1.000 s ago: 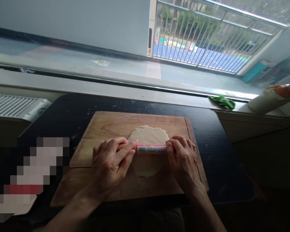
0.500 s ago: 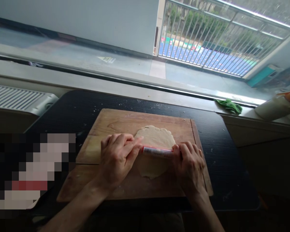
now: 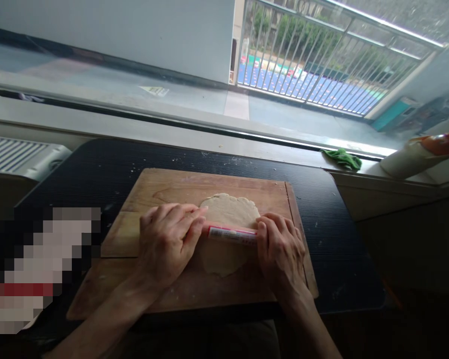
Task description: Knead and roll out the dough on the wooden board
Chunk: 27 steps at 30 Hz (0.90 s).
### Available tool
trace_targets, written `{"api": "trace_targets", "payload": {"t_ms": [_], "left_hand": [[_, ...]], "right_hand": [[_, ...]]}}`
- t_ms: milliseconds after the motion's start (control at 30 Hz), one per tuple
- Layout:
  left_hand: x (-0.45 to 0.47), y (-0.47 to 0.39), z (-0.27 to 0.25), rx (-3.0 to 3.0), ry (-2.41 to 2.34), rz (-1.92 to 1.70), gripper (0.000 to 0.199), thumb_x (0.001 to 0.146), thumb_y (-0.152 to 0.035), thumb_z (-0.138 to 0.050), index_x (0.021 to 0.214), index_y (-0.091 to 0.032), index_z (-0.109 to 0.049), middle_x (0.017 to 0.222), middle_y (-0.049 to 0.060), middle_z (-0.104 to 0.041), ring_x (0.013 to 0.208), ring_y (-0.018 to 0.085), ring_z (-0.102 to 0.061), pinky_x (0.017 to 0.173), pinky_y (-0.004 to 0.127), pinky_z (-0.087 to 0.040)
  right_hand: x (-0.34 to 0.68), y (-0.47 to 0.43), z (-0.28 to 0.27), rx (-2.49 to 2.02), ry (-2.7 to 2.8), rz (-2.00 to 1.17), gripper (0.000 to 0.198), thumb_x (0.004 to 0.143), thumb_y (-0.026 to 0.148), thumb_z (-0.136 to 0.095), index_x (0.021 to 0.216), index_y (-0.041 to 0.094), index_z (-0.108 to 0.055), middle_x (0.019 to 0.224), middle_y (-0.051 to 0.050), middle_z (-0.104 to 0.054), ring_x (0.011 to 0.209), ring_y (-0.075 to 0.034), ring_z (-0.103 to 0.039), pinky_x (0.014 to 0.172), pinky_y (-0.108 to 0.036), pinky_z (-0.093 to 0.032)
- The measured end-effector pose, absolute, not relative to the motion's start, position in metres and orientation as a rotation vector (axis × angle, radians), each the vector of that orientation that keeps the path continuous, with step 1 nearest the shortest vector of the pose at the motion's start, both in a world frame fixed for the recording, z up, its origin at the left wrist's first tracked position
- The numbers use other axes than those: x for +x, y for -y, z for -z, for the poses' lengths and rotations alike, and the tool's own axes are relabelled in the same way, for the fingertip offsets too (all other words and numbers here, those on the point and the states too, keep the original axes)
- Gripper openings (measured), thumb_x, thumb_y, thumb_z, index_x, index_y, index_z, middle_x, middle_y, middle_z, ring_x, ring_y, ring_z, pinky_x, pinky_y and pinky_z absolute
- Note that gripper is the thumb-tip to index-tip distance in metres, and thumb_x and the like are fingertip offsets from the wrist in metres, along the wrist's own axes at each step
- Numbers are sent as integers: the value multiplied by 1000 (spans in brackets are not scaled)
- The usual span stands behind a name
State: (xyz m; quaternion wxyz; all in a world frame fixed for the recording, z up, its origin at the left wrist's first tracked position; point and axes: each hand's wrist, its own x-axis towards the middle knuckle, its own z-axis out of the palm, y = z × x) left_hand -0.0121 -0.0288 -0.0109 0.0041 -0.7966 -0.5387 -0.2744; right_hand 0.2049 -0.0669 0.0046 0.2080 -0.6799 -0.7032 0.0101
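Observation:
A rolling pin (image 3: 230,234) with a printed label lies across a flat, roughly round sheet of dough (image 3: 230,209). My left hand (image 3: 170,237) is closed over the pin's left end, and my right hand (image 3: 282,247) grips its right end. Both ends of the pin are hidden under my fingers. The dough shows above and below the pin, its edge slightly ragged. Beneath it is a wooden cutting board (image 3: 164,187), which has a dark seam on the left.
The board lies on a black table (image 3: 336,249) dusted with flour specks. A green cloth (image 3: 342,158) and a pale container (image 3: 404,159) sit on the windowsill (image 3: 194,137). A radiator (image 3: 22,154) stands at left. Something pixelated (image 3: 41,269) covers the lower left.
The whole view has shifted slightly, so everything appears a little further left. Both hands keep hold of the rolling pin, which stays at nearly the same place across the dough.

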Motion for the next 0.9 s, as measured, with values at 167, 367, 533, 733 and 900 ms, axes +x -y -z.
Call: {"api": "trace_targets", "payload": {"t_ms": [167,367,533,733,900], "left_hand": [[-36,74,18,-2665,1561,852,42,85,-18,-51,126,-28,-51,129,3,-58,121,24,-49,110,54,-23],[-17,37,13,-2547,1609,761,39,87,-25,-46,125,-23,-54,127,6,-60,124,29,-46,110,59,-16],[-8,25,10,-2524,1652,705,33,87,-30,-45,117,-23,-59,121,5,-63,118,29,-51,109,57,-18],[-33,66,23,-2618,1670,662,24,86,-31,-46,104,-24,-60,101,5,-66,92,24,-58,104,52,-27],[-16,35,15,-2470,1706,649,35,86,-31,-45,118,-24,-58,109,6,-63,98,27,-55,106,53,-25]], "right_hand": [[209,114,6,-1777,2084,36,41,92,22,-41,132,15,-46,134,-10,-51,129,-26,-39,107,-47,-28],[208,83,4,-1837,2068,91,42,92,32,-43,129,15,-50,137,-12,-48,132,-28,-35,107,-48,-29],[205,69,-1,-1888,2016,68,39,93,34,-42,126,17,-53,137,-11,-48,132,-28,-36,106,-46,-31],[205,120,7,-1778,2113,49,48,91,33,-45,136,17,-43,141,-10,-44,135,-29,-32,109,-51,-24],[202,85,2,-1877,2061,51,46,92,38,-42,133,16,-47,141,-11,-43,135,-28,-30,109,-50,-24]]}}
